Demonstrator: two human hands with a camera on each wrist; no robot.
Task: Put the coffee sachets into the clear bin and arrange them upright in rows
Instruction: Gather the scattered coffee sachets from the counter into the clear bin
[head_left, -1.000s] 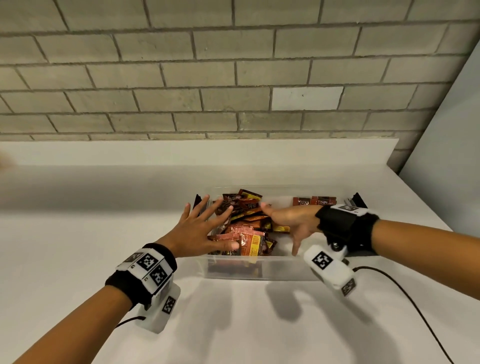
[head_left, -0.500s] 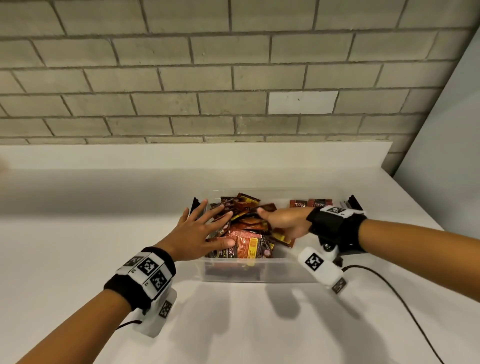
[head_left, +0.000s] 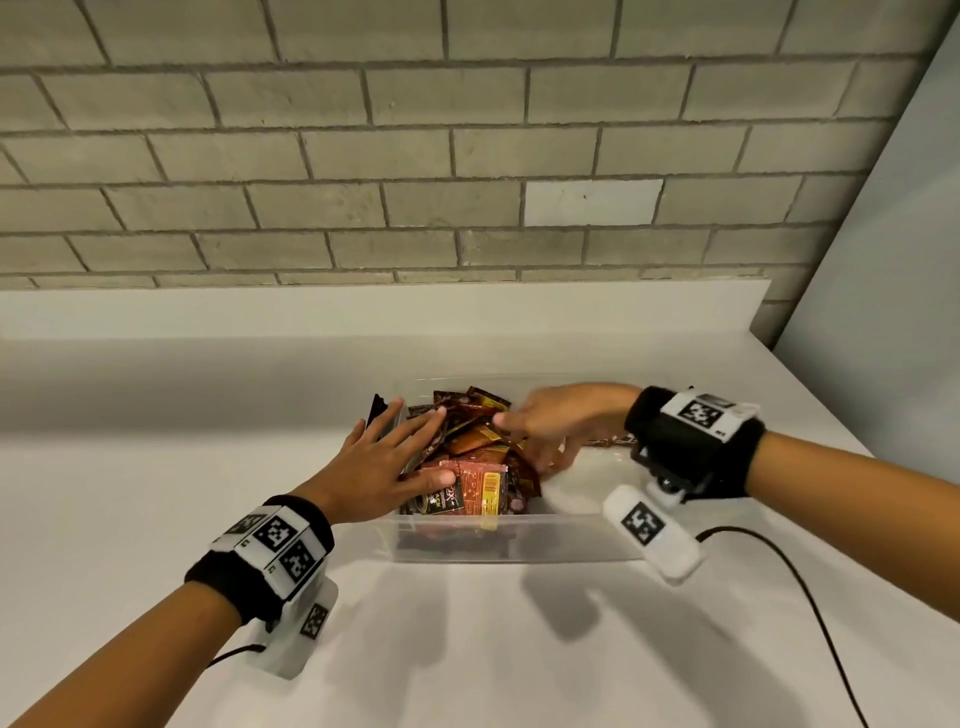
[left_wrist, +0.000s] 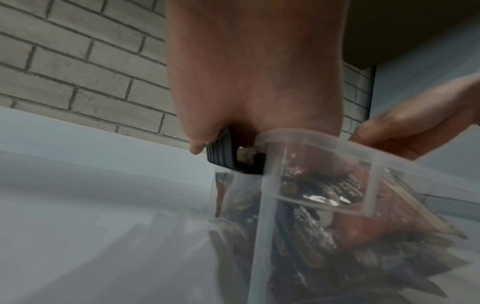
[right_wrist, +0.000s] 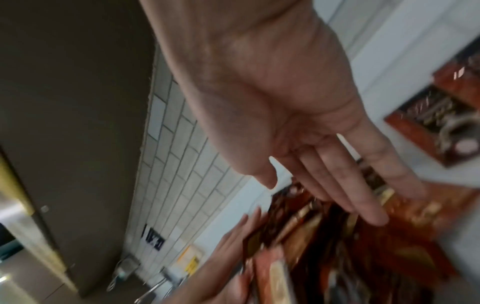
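Note:
A clear bin (head_left: 561, 540) stands on the white counter with a heap of brown, red and orange coffee sachets (head_left: 478, 457) leaning in its left half. My left hand (head_left: 395, 457) lies flat with spread fingers against the left side of the heap, thumb on a red sachet (head_left: 480, 486). My right hand (head_left: 540, 431) reaches in from the right, fingers straight, touching the heap's right side. In the right wrist view the right hand (right_wrist: 324, 164) shows straight fingers over the blurred sachets (right_wrist: 337, 246). The left wrist view shows the bin (left_wrist: 311, 148) corner and sachets (left_wrist: 337, 226) through its wall.
The bin has black clip handles (head_left: 378, 410) at its ends. A few sachets (head_left: 608, 441) lie at the bin's back right. A black cable (head_left: 810, 597) runs across the counter at the right. A grey brick wall (head_left: 415, 156) rises behind the counter's upstand.
My right hand has moved further left and back into the bin, its fingers now straight against the heap. The left hand stays pressed on the heap's left side.

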